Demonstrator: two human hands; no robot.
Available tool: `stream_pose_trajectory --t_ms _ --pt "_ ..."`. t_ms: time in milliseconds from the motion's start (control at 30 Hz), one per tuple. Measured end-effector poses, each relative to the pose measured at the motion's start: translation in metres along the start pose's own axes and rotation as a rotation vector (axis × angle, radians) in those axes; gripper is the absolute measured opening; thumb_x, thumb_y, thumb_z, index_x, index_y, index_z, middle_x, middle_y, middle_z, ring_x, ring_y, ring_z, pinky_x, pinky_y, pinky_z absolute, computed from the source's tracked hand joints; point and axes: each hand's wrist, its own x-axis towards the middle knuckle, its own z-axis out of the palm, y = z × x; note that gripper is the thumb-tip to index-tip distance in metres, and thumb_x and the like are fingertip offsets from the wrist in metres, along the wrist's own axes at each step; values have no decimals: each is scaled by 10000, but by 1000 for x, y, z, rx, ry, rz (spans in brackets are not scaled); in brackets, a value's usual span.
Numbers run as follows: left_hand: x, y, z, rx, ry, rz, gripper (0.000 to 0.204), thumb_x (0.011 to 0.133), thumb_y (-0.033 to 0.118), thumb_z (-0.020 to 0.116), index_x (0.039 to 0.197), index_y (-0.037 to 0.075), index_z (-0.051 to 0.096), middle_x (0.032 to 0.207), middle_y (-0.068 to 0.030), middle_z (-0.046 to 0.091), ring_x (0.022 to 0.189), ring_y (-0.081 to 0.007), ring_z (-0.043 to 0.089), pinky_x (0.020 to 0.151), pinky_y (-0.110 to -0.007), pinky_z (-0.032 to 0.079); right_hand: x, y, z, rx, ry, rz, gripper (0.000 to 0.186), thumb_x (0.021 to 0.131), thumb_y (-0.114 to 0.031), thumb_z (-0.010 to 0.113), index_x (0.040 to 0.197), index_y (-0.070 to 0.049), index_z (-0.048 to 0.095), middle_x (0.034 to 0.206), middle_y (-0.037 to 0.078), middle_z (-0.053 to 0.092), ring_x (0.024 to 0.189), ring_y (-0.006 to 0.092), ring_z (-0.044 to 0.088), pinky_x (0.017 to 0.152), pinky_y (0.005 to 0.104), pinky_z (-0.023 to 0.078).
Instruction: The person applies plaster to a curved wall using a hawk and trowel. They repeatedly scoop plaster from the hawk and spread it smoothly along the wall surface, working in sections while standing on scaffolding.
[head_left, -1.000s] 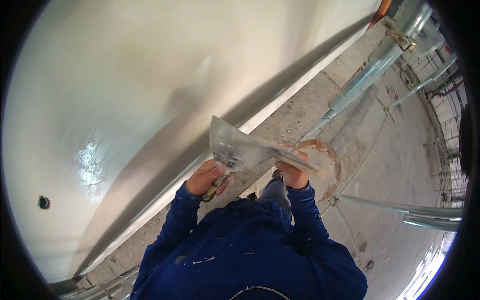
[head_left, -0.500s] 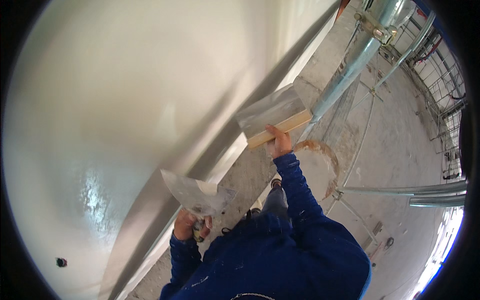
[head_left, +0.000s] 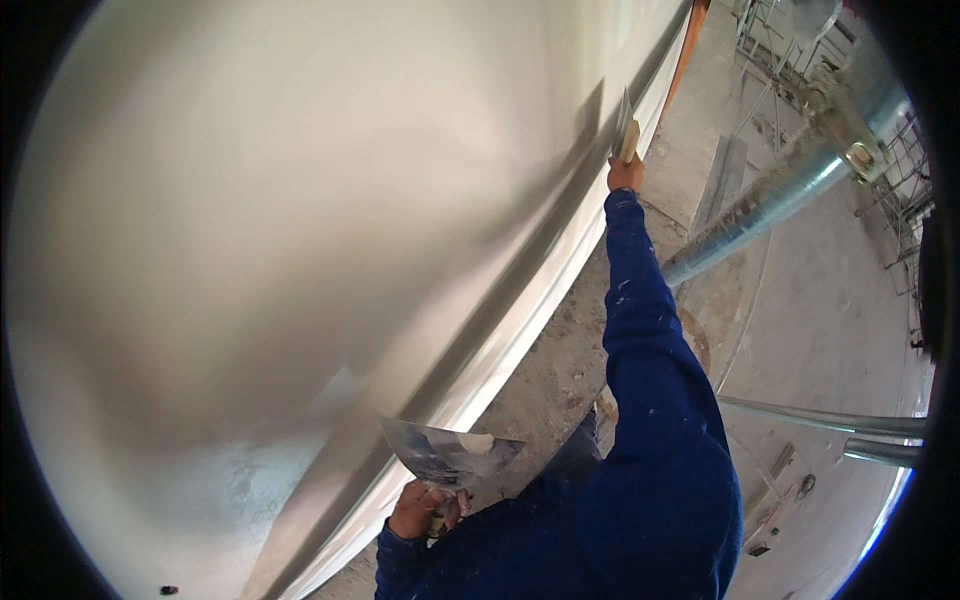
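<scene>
My right hand (head_left: pixel 626 176) is stretched far ahead, closed round the wooden grip of a wide skimming trowel (head_left: pixel 629 138). Its metal blade is seen nearly edge-on, close to the smooth cream wall (head_left: pixel 270 220); whether it touches the wall I cannot tell. Lower down, near my body, my left hand (head_left: pixel 412 510) grips the handle of a broad putty knife (head_left: pixel 430 450). The knife's blade is turned up, smeared, with a pale dab of putty (head_left: pixel 479 442) at its edge. A damp-looking, shiny patch shows on the lower part of the wall.
A thick galvanized scaffold pole (head_left: pixel 765 215) with a clamp (head_left: pixel 862 160) slants up on my right. Thinner metal tubes (head_left: pixel 820 415) run across at the lower right. Concrete floor (head_left: pixel 545 385) lies along the wall's foot. A small dark hole (head_left: pixel 169 590) marks the wall at lower left.
My right arm has reached forward to the wall, and the trowel has turned from flat-faced to edge-on. The view has shifted; my left hand still holds the putty knife.
</scene>
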Motion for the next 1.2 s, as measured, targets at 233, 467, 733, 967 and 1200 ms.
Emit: stream_pose_trajectory --t_ms 233,467,733,967,1200 --pt "20 5 -8 12 -39 -52 412 884 337 465 950 -64 532 835 -137 567 540 -171 508 508 -260 402 14 -7 18 39 -238 4 542 671 1 554 1206 -66 502 984 215 614 940 338 593 800 381 461" --pt "10 0 -14 3 -58 -21 430 875 362 483 956 -59 526 792 -146 573 523 -170 499 491 -262 397 -49 -18 22 115 -246 -44 630 686 107 433 1291 -64 411 1235 179 496 1150 299 472 959 343 378" --pt "-21 -13 -19 -79 -154 112 331 900 278 452 932 -43 525 778 -141 566 501 -164 491 476 -253 396 -159 -45 8 178 -312 11 727 646 157 408 1322 -108 376 1292 171 432 1209 318 400 1011 351 324" --pt "-55 -35 -37 -74 -203 201 357 902 313 453 931 -39 509 785 -127 561 502 -153 499 485 -265 410 -280 -79 -16 265 -280 -105 752 636 137 436 1344 -100 338 1263 207 424 1195 354 392 1010 367 312" --pt "-85 -47 -39 -85 -107 293 422 886 341 466 975 -69 504 772 -137 568 465 -159 491 419 -248 396 -393 -115 -47 239 -374 -88 741 639 133 467 1339 -63 325 1286 237 368 1208 394 344 1014 414 293"
